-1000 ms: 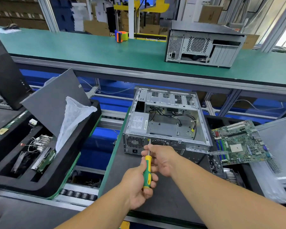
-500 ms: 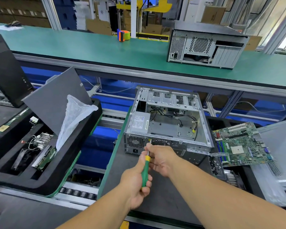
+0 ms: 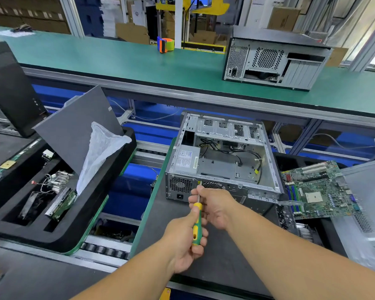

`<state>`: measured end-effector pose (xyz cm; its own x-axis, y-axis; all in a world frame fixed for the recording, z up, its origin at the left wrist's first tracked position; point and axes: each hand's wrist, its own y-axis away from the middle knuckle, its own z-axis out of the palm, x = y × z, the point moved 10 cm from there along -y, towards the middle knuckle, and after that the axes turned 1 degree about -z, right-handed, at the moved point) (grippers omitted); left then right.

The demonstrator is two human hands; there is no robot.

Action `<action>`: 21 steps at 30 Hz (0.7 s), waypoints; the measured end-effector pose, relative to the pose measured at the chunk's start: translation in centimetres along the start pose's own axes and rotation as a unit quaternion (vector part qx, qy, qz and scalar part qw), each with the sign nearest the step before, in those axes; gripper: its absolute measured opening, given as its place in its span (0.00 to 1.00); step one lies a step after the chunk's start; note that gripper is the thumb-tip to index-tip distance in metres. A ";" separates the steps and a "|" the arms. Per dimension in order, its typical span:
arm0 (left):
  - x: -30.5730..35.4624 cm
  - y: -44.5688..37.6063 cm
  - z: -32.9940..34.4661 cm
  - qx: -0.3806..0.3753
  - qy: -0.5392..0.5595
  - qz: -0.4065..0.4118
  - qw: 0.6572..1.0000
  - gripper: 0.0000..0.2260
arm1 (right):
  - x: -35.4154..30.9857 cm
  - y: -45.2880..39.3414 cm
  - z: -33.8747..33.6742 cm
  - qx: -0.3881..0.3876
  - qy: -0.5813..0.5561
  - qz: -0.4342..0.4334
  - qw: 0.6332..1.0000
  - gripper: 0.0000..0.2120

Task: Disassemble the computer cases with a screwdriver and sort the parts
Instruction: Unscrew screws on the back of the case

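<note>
left hand [image 3: 185, 239]: fingers curled, gripping | right hand [image 3: 214, 205]: fingertips pinching | both forearms extended forward

You drive a screwdriver [image 3: 197, 221] into the rear of an open computer case [image 3: 223, 158].

Your left hand [image 3: 183, 241] grips the green-and-yellow handle while your right hand [image 3: 213, 205] pinches the shaft near the tip. A motherboard [image 3: 318, 190] lies to the right, a black foam tray [image 3: 52, 230] of parts to the left.

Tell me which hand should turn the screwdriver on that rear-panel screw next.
Left, probably. The left hand already grips the screwdriver by its green and yellow handle, tip at the open case's rear edge. The right hand only pinches the metal shaft, which suits steadying rather than turning.
</note>
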<state>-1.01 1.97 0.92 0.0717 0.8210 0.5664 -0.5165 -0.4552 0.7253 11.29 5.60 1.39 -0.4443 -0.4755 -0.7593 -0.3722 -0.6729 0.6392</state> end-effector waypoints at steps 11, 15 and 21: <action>-1.5 0.2 0.5 -0.037 0.086 -0.051 0.994 0.24 | -0.3 0.3 -0.4 0.025 0.000 -0.034 0.999 0.10; -0.1 -0.3 -1.0 0.043 0.024 0.026 0.998 0.19 | -0.1 0.6 -0.3 0.022 0.002 -0.019 1.000 0.12; -0.4 -0.2 -1.6 0.055 0.044 -0.018 0.997 0.24 | 0.2 0.8 -0.1 -0.002 -0.006 0.001 1.000 0.12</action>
<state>-2.34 2.29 -0.04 0.0099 0.8623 0.5062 -0.4188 -0.4561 0.7852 10.95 4.90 1.73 -0.4547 -0.4698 -0.7566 -0.3676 -0.6748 0.6399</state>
